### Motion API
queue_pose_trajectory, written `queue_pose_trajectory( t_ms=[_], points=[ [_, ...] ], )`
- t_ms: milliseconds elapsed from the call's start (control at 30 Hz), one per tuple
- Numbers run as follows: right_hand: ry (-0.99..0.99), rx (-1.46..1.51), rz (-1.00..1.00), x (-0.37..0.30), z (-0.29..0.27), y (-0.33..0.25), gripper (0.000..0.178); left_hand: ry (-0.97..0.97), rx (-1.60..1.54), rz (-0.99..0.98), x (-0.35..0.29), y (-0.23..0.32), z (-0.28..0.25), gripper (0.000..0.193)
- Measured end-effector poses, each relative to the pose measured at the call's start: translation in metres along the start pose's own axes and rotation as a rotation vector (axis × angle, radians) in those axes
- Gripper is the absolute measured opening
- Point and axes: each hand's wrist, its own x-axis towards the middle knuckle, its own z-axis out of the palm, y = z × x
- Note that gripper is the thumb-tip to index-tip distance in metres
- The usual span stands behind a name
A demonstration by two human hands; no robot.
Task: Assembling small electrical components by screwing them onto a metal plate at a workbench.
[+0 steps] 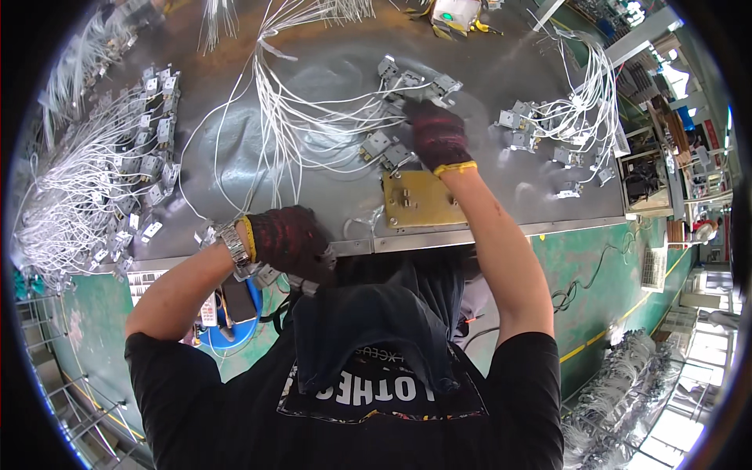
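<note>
My left hand [290, 241], in a dark red and black knit glove, is curled at the table's front edge. Small grey metal boxes [307, 285] show beside its fingers and below its palm. My right hand [437, 135], gloved the same way, reaches forward into a loose group of small metal boxes [407, 79] with white wires. Its fingertips are blurred among them, so their grip is unclear. More metal boxes [376, 144] lie just left of that hand. Below its wrist sits a brass-coloured fixture plate [423, 200] with small posts.
The metal table [337, 70] carries a fanned bundle of white wires [270, 102]. Large heaps of wired boxes lie left [153, 133] and right [576, 117]. A yellow-and-white object [454, 14] stands at the back. A blue container [239, 325] stands below the table's left front.
</note>
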Motion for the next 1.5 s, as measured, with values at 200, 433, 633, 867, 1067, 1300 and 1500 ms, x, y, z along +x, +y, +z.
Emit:
queue_pose_trajectory(
  t_ms=[200, 433, 633, 867, 1067, 1300, 1500],
  points=[
    [-0.004, 0.071, 0.108, -0.018, 0.008, 0.015, 0.032, 0.045, 0.035, -0.005, -0.010, -0.018, 0.011, 0.036],
    [0.095, 0.201, 0.074, -0.034, 0.012, 0.019, 0.033, -0.164, 0.048, -0.203, 0.015, 0.005, -0.003, 0.058],
    [0.094, 0.379, 0.113, -0.069, -0.003, -0.006, 0.033, 0.517, 0.140, -0.237, 0.052, -0.004, 0.016, 0.076],
    [-0.169, 0.609, 0.285, -0.071, -0.004, -0.005, 0.031, 0.402, 0.266, -0.390, 0.082, 0.007, -0.022, 0.057],
    [-0.341, 1.319, 0.494, -0.083, -0.019, -0.010, 0.018, 0.508, 0.237, -0.321, 0.094, -0.008, -0.009, 0.058],
    [-0.115, 1.536, 0.634, -0.133, -0.043, -0.032, 0.015, 0.506, 0.044, -0.191, 0.097, 0.001, -0.007, 0.052],
    [-0.074, 1.263, 0.633, -0.144, -0.049, -0.036, 0.014, 0.365, 0.134, -0.200, 0.108, 0.016, -0.005, 0.074]
  ],
)
